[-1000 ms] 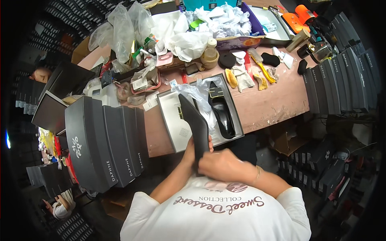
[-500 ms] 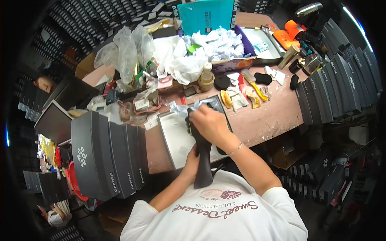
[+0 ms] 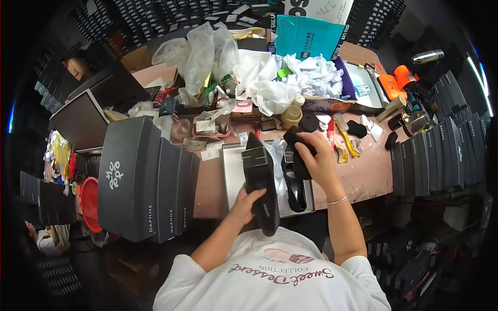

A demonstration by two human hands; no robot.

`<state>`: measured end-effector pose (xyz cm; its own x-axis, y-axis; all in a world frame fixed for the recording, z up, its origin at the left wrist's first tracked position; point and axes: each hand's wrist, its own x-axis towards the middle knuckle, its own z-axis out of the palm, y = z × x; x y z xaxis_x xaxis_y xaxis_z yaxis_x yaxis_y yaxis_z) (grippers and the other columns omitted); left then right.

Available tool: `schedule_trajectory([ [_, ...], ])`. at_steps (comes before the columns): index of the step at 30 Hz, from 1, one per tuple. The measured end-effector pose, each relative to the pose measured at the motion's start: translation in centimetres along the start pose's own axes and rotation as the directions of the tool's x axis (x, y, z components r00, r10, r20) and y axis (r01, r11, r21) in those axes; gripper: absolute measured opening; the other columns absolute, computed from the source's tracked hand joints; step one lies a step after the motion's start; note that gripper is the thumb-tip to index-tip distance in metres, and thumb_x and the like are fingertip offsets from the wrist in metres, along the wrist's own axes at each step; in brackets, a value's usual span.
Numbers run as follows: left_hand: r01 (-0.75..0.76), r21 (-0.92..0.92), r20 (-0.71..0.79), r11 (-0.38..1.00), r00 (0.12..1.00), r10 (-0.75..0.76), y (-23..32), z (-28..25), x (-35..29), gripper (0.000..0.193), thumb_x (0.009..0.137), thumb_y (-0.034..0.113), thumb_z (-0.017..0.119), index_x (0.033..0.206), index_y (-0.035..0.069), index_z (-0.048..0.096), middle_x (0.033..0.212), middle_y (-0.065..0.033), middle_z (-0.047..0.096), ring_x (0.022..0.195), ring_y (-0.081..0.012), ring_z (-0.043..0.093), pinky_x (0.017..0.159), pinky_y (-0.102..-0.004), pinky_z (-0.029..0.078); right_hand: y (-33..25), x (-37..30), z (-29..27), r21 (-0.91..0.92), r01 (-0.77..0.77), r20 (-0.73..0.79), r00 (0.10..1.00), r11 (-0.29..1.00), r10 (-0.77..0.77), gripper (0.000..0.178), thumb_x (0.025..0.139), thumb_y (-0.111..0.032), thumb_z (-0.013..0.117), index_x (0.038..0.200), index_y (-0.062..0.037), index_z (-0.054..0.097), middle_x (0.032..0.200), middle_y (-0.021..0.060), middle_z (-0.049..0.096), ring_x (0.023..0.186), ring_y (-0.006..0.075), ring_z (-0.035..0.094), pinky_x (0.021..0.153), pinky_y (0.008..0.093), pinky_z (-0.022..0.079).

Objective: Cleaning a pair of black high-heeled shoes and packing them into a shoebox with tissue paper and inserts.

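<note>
Shoebox [image 3: 235, 182] on surface [image 3: 358, 191]: white tissue [image 3: 280, 181], second shoe [image 3: 296, 197] inside. Black shoe [image 3: 259, 179] above box, long axis fore-and-aft, toe away; left fingers [image 3: 254, 196] closed on side, right fingers [image 3: 314, 141] curled round dark pad [image 3: 302, 168].

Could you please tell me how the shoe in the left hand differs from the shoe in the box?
The held shoe is raised in the left hand, while the boxed shoe lies in the box. The held shoe shows both toe and heel, whereas the boxed shoe is partly hidden behind the black pad in the right hand. Both are black, with gold-coloured trim towards the front.
</note>
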<state>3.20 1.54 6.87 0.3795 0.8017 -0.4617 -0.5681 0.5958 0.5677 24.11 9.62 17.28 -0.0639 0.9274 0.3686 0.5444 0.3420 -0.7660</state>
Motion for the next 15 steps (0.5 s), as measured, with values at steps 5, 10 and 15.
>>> schedule_trajectory([
  [5,-0.310,0.579,-0.020,0.755,0.919,0.393,-0.9,-1.6,1.0,0.067,0.081,0.001,0.066,0.140,0.002,0.034,0.121,-0.0123,0.056,0.109,-0.0205,0.056,0.096,-0.0321,0.044,-1.5,0.0,4.1,-0.251,0.257,0.248,0.949,0.933,-0.195,0.011,0.080,-0.011,0.065,0.088,-0.0044,0.064,0.092,0.0101,0.058,0.087,0.0272,0.063,0.074,0.0392,0.050],
  [10,-0.294,0.759,-0.144,0.581,0.794,0.591,-2.5,-5.4,3.9,0.078,0.093,0.012,0.060,0.152,0.002,0.011,0.153,-0.0219,0.024,0.140,-0.0281,0.029,0.112,-0.0421,0.027,5.3,-0.1,8.3,-0.662,0.387,0.359,0.916,0.642,-0.181,0.011,0.074,-0.018,0.063,0.079,-0.0100,0.068,0.090,0.0071,0.057,0.087,0.0245,0.058,0.065,0.0352,0.044],
  [15,-0.578,0.729,0.684,-0.367,0.629,0.369,2.9,7.7,1.8,0.054,0.094,0.021,0.052,0.141,-0.002,0.040,0.146,-0.0210,0.040,0.142,-0.0358,0.025,0.115,-0.0539,0.014,12.0,-3.5,13.3,-0.840,0.447,0.463,0.886,0.308,-0.025,0.017,0.080,-0.021,0.056,0.077,-0.0118,0.070,0.083,0.0042,0.055,0.078,0.0224,0.052,0.063,0.0388,0.036],
])
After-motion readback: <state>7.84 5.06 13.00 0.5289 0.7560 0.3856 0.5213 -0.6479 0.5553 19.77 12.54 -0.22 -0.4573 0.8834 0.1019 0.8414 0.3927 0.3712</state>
